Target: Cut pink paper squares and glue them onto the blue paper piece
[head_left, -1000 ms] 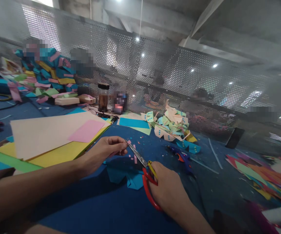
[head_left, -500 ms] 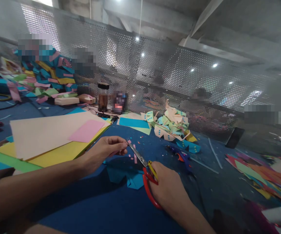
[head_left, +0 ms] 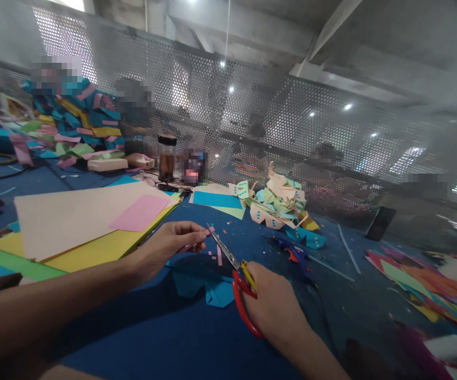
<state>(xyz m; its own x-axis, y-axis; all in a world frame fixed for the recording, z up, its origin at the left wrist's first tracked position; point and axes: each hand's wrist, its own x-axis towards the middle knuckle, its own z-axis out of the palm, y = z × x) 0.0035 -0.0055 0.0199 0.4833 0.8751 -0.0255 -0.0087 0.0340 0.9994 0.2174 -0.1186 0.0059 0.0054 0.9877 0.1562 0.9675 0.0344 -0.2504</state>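
My left hand (head_left: 176, 245) pinches a narrow pink paper strip (head_left: 208, 231), its end poking out past the fingertips. In my right hand (head_left: 273, 298) is a pair of scissors (head_left: 228, 257) with red and yellow handles; the blade tips are right beside the strip's end. Below the blades, a folded blue paper piece (head_left: 204, 287) lies on the blue table. Small pink paper scraps (head_left: 219, 254) are scattered under the scissors.
Large paper sheets (head_left: 73, 216) are stacked at left. A heap of cut, dotted paper pieces (head_left: 278, 198) lies ahead, near a blue glue gun (head_left: 297, 258). A jar (head_left: 167, 158) stands before the perforated metal screen (head_left: 220, 116). Coloured sheets (head_left: 430, 285) lie at right.
The end of the pink strip now shows beyond my left fingertips, and the scissor tips have shifted slightly to the right of them. Both hands stay in nearly the same place.
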